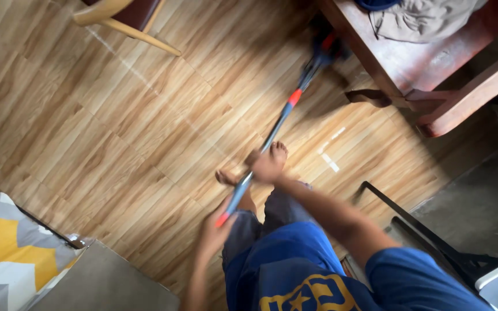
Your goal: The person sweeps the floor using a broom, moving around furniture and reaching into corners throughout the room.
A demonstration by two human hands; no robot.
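Overhead, both hands (266, 167) on slim grey-and-red mop pole (272, 135), wood-plank floor (116, 132).

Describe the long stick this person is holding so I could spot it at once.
Start at the reddish wooden table top right. A slim pole slants from under its edge down to the left hand and right hand. It alone is grey-blue with red bands.

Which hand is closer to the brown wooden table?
The right hand. It grips the mop handle farther up, toward the wooden table. The left hand holds the handle's near end, farther from the table.
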